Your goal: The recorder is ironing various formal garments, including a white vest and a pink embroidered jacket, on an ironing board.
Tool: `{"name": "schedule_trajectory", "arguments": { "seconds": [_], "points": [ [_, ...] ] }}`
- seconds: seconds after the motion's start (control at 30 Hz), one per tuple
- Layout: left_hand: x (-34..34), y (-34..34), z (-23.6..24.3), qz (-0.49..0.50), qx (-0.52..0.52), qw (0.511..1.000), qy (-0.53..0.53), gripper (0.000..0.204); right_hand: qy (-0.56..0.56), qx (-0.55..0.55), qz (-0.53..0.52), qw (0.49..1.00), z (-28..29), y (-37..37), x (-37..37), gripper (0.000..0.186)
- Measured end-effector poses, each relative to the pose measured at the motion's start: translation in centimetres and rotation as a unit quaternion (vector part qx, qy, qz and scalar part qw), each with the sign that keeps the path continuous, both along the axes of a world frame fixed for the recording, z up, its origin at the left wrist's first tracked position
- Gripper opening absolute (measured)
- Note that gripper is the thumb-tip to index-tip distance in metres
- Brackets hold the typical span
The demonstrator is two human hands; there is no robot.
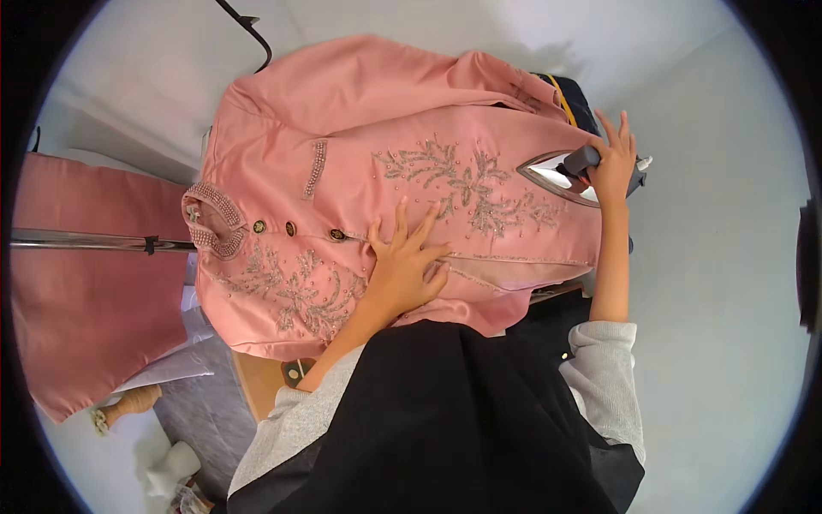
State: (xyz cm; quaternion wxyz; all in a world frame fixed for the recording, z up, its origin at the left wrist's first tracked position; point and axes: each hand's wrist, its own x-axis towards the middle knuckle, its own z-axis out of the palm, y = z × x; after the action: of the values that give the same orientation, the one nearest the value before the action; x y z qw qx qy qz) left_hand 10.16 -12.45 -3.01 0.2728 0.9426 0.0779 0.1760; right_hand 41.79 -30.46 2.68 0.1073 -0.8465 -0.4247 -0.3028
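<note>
Head: iron (582,160) on pink jacket (360,193)

I find the dark support (579,104) under my work largely hidden; one end, crossed by a yellow band, shows at the far right. Directly on it lies a pink jacket (355,180), front uppermost, collar to my left, hem to my right. At near left I note a tan wooden surface (255,384), partly visible; its link to the support cannot be determined. Grey veined flooring (205,411) shows lower left.
</note>
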Motion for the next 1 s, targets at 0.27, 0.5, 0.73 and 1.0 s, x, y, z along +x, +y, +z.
{"name": "schedule_trajectory", "arguments": {
  "seconds": [0.27, 0.5, 0.73, 1.0],
  "points": [
    [0.2, 0.0, 0.2, 0.001, -0.013, 1.000, -0.006, 0.025, 0.108, -0.080, 0.110, 0.985, 1.4, 3.0, -5.8, 0.028],
    [0.0, -0.1, 0.4, 0.005, -0.009, 1.000, -0.010, 0.018, 0.043, -0.025, 0.069, 0.996, 0.2, 3.0, -5.8, 0.020],
    [0.1, 0.0, 0.1, 0.008, -0.008, 1.000, -0.019, 0.021, 0.021, -0.048, -0.031, 0.998, -0.1, -1.7, 1.7, 0.029],
    [0.0, 0.1, 0.2, -0.017, -0.011, 1.000, 0.003, 0.027, 0.022, 0.073, 0.028, 0.997, 3.3, -1.6, -1.1, 0.023]
  ]
}}
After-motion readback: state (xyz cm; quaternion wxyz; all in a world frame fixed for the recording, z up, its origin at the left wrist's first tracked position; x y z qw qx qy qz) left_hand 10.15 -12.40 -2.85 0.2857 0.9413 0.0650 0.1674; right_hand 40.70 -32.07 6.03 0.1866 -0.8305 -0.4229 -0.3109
